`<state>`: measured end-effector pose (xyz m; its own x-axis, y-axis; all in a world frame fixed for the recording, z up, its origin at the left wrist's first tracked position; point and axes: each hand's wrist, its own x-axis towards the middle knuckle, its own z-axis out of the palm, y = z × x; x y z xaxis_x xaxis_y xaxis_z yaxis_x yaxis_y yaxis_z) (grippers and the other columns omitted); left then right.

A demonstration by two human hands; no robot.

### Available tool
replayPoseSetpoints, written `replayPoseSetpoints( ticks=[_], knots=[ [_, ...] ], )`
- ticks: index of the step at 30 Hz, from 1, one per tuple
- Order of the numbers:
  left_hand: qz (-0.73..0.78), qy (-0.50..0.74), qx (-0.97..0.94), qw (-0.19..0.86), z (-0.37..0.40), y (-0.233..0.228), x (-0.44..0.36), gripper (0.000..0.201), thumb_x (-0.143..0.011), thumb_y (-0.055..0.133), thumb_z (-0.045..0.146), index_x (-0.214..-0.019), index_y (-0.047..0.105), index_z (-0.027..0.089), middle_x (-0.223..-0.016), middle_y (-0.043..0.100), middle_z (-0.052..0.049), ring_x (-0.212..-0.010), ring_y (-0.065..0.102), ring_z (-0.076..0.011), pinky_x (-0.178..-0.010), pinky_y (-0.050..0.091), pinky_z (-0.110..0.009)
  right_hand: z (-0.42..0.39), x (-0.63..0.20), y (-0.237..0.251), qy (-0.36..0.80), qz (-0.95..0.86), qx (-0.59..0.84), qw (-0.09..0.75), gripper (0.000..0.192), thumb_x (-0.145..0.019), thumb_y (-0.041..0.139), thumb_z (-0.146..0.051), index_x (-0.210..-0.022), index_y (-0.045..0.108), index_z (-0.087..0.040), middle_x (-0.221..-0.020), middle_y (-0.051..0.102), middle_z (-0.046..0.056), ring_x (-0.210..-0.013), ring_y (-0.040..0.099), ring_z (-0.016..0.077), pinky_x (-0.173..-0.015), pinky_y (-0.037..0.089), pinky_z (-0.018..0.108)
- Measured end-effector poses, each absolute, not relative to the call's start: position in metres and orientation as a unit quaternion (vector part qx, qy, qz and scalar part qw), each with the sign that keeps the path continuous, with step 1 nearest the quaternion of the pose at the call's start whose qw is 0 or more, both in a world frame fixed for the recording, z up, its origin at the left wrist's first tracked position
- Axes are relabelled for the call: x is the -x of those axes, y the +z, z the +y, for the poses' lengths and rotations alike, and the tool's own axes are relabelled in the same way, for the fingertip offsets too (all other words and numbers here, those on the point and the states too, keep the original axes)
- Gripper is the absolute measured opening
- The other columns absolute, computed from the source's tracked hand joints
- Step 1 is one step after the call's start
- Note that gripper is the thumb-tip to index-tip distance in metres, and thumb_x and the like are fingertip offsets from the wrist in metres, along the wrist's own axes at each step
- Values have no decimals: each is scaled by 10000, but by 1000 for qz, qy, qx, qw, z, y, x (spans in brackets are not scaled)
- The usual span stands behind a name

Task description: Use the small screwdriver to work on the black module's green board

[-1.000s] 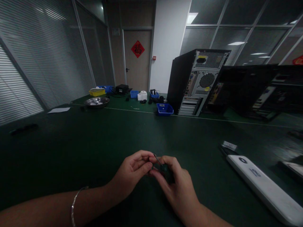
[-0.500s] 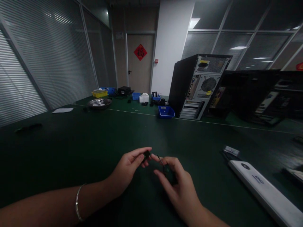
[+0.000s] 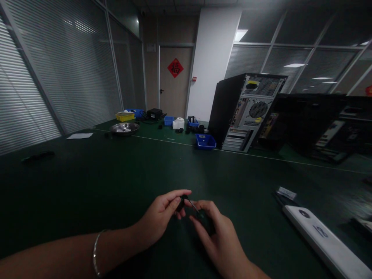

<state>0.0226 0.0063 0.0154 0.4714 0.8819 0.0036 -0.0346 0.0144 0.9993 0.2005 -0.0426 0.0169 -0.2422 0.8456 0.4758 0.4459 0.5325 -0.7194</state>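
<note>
Between the thumb and fingers of my left hand [image 3: 162,211] is a small black part [image 3: 182,202]; its exact kind does not show. My right hand [image 3: 219,228] is wrapped round the dark green handle of a screwdriver [image 3: 205,221]. The thin metal shaft points up and left, its tip at or very near the black part. Whether the tip touches it I cannot tell. Both hands are above the dark green table [image 3: 122,170], close together.
A white power strip [image 3: 322,236] lies at the right. Farther back stand a computer tower [image 3: 247,112], a blue bin [image 3: 205,142], a metal bowl [image 3: 124,129] and a yellow tray [image 3: 125,116]. White paper [image 3: 79,136] and a dark tool [image 3: 39,155] lie at the left.
The screwdriver's shaft has come round toward the black part, its tip now at or near it. The black part is turned differently in my left fingers. The whole view has shifted slightly.
</note>
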Motion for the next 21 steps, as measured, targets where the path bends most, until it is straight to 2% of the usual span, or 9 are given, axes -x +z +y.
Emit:
replayPoseSetpoints(
  ticks=[5,9,13,16,21],
  knots=[
    [378,364,-619,584,7,14,-23,399,-949,449,283,-1288,575,115,-892,670,-63,-752,592,-172,-697,478,-306,-43,-205,15,172,-819,423,348,338,-852,503,-56,-1130,546,-243,-1079,730,55,-972,712,185,-847,556,270],
    [390,368,-640,551,5,17,-23,408,-951,452,309,-1303,575,143,-1029,677,-99,-836,626,-204,-715,499,-317,-42,-206,15,104,-854,410,304,441,-823,470,-44,-1216,511,-238,-1079,741,72,-978,722,218,-844,583,321],
    [396,370,-655,527,2,20,-22,384,-957,447,290,-1288,600,171,-1132,649,-111,-974,628,-232,-865,492,-352,-41,-203,17,48,-880,372,291,497,-848,459,-51,-1310,435,-233,-1145,738,87,-898,749,227,-774,617,318],
    [395,371,-642,542,0,20,-21,392,-958,451,301,-1305,587,179,-1160,636,-115,-1045,619,-249,-950,467,-374,-40,-203,19,15,-884,363,295,519,-836,482,-56,-1322,438,-234,-1177,732,102,-845,764,233,-729,631,300],
    [379,378,-624,569,0,16,-21,388,-944,486,332,-1291,598,200,-1177,624,-114,-1066,612,-265,-965,462,-399,-35,-207,8,41,-878,356,317,659,-711,499,6,-1306,468,-275,-1126,759,40,-890,766,210,-760,623,252]
  ],
)
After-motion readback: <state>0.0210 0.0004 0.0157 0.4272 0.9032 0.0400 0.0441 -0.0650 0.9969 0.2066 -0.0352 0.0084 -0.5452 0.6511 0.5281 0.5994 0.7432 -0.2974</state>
